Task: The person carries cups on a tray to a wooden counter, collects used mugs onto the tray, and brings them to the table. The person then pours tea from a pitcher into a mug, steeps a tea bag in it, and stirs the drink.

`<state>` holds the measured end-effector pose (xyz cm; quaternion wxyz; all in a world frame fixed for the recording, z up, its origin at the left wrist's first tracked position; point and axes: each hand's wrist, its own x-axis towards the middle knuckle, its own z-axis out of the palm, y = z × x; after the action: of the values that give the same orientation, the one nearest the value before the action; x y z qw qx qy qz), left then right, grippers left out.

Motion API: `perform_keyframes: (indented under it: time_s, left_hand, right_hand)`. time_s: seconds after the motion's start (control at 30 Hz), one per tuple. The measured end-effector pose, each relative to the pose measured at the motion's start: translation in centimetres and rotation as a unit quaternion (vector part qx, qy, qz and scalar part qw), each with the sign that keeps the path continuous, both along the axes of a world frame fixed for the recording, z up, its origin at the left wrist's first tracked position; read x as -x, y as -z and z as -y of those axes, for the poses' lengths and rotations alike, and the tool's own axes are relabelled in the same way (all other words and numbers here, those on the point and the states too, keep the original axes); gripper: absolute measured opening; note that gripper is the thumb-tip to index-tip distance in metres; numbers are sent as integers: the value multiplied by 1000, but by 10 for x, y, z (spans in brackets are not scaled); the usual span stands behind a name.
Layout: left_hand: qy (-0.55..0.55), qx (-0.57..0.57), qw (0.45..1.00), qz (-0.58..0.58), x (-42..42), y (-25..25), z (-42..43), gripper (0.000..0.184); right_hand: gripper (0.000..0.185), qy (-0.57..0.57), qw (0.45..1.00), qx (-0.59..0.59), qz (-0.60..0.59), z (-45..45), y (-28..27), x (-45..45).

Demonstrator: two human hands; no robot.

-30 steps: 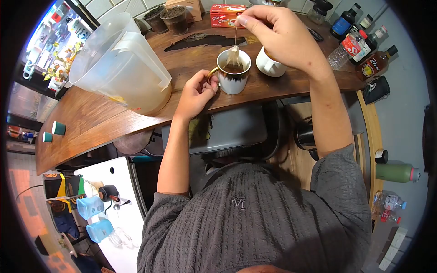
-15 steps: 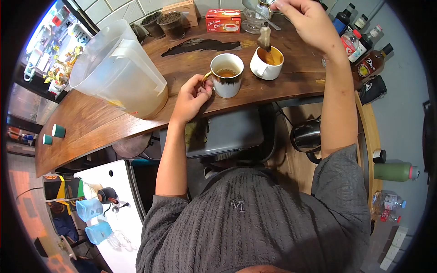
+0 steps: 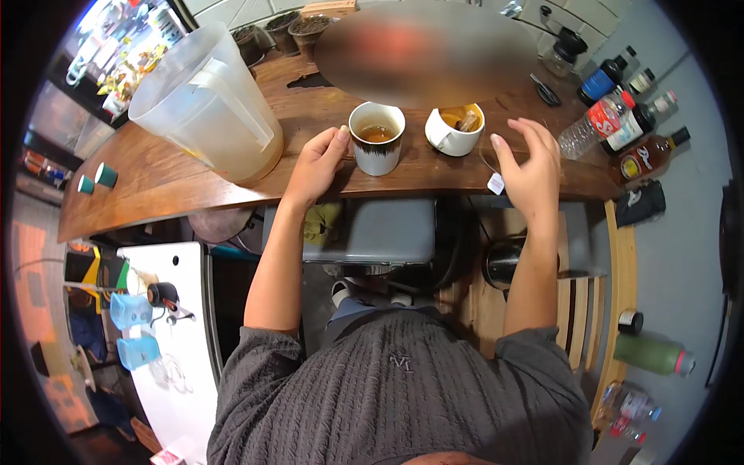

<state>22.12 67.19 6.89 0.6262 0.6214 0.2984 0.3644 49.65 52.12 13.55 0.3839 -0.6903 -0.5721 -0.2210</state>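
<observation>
My left hand [image 3: 316,167] is closed at the left side of a tall white mug [image 3: 378,159] with a dark, jagged band, fingers curled where its handle is hidden. Amber tea [image 3: 377,135] fills part of that mug. To its right stands a shorter white cup [image 3: 456,141] with its handle turned toward me. A wet tea bag [image 3: 468,121] rests inside, near the rim. The tea bag's white paper tag [image 3: 496,184] hangs by its string at the table edge. Just right of the cup, my right hand [image 3: 531,170] is open, thumb and fingers apart.
A large translucent plastic pitcher [image 3: 205,116] stands on the wooden table [image 3: 178,182] at left. Pots of soil [image 3: 308,35] sit behind. Several bottles [image 3: 601,128] line the right side. A blurred oval patch hides the table's back middle. Below the table is a grey surface [image 3: 387,232].
My right hand has come down from above the cup and opened, letting go of the tea bag's string. The dangling tea bag now lies in the cup. My left hand stays at the mug.
</observation>
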Motion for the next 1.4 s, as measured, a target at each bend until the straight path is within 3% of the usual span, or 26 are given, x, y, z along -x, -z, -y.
perform_keyframes:
  time_s: [0.1, 0.23, 0.37, 0.43, 0.57, 0.9, 0.97, 1.1, 1.23, 1.3, 1.33, 1.4]
  left_hand:
    - [-42, -59, 997, -12, 5, 11, 14, 35]
    - [-130, -64, 989, -22, 29, 9, 63, 33]
    - [-172, -30, 984, 17, 72, 8, 120, 32]
    - [-204, -21, 979, 16, 97, 7, 152, 31]
    - [-249, 6, 968, 36, 154, 15, 213, 31]
    - [-391, 30, 920, 26, 341, 54, 358, 41]
    - [-374, 68, 924, -50, 383, 59, 391, 47]
    - [-439, 99, 893, -16, 437, 73, 439, 52]
    - [-516, 90, 852, 18, 470, 76, 474, 46]
    - [-534, 109, 837, 44, 478, 71, 489, 42]
    - [-556, 119, 820, 57, 483, 78, 495, 42]
    - [-595, 123, 791, 67, 491, 83, 500, 42]
  right_hand:
    - [20, -66, 993, -49, -79, 13, 0, 19]
    - [14, -231, 932, 5, -278, 24, 19, 56]
    - [35, -358, 869, 111, -321, 23, 45, 114]
    - [65, -424, 822, 182, -333, 23, 52, 148]
    - [85, -546, 749, 236, -292, 28, 61, 219]
    - [79, -676, 660, 280, -168, 84, 113, 439]
    - [78, -686, 627, 323, -178, 106, 124, 481]
    - [81, -719, 575, 348, -178, 137, 133, 555]
    - [84, -777, 507, 340, -150, 114, 147, 600]
    - [62, -689, 554, 402, -238, 92, 170, 617]
    - [49, -645, 630, 380, -208, 78, 173, 627]
    - [44, -573, 748, 310, -126, 48, 195, 639]
